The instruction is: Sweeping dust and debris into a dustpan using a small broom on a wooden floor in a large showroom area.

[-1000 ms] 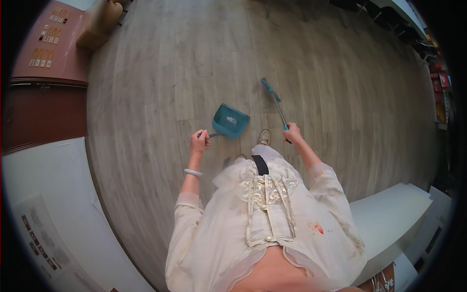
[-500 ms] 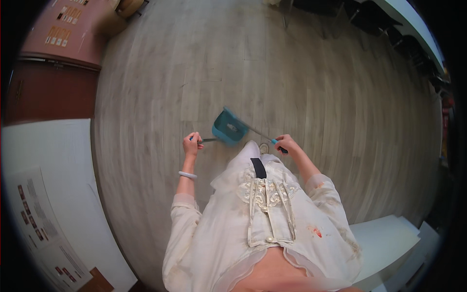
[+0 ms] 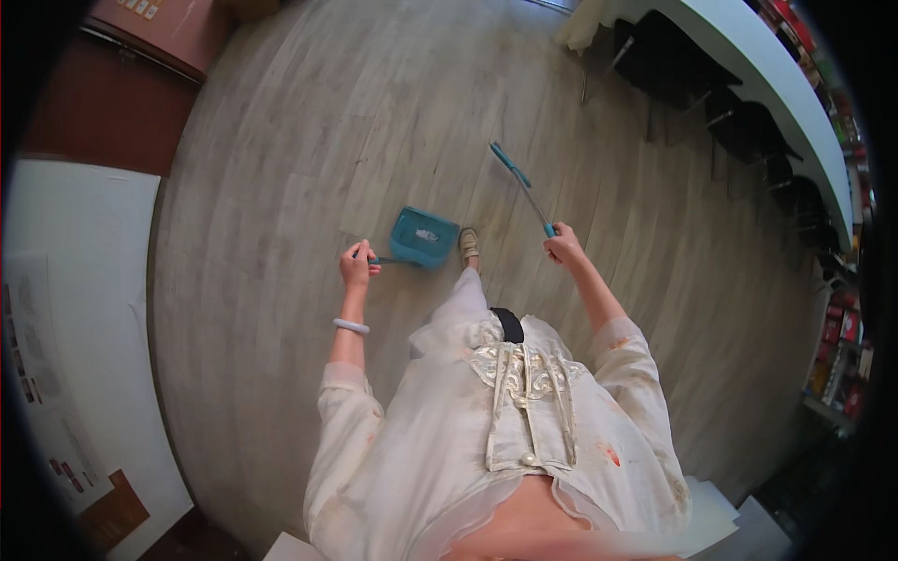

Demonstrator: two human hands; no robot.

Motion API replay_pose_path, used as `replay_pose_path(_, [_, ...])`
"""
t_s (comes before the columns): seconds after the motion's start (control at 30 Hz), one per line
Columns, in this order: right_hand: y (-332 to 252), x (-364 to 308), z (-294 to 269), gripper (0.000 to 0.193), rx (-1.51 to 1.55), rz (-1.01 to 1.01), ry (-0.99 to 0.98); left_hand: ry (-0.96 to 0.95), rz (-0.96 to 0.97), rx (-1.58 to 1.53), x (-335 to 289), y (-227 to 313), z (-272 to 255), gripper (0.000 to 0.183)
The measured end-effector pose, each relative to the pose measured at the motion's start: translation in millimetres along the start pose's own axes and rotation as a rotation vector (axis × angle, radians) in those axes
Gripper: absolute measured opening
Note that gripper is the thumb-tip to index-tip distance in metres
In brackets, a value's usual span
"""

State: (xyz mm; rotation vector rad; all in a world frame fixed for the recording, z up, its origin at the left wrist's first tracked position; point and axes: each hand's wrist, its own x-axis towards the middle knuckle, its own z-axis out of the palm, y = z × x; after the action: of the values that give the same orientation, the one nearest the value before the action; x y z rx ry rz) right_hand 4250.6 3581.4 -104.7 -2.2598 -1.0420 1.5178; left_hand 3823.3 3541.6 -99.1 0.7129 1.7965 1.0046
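Long-handled teal plastic dustpan (image 3: 423,237) now tipped back off the pale wood-plank floor (image 3: 281,168), gripped by left hand (image 3: 356,266) – fingers wrapped round its handle. Thin teal-headed broom (image 3: 520,184) swung out right and up since half a second ago, right hand (image 3: 564,248) clenched on its stick – sweep stroke looks over, a pale scrap sitting in the pan.

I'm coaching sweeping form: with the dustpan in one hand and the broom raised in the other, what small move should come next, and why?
Probably lower the broom to the floor: the right hand holds it raised, away from the dustpan held by the left hand.
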Motion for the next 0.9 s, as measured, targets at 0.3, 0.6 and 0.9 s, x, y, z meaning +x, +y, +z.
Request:
replay_pose_path(0.3, [-35,51,111,0.044,-0.317,-0.051,-0.184,0.01,0.019,0.105,68,42,-7,0.034])
replay_pose_path(0.6, [-66,39,27,0.051,0.31,0.378,-0.383,-0.098,0.108,0.237,93,80,5,0.029])
replay_pose_path(0.9, [-40,14,-29,0.037,0.12,0.215,-0.032,-0.44,0.244,0.499,125,120,59,0.026])
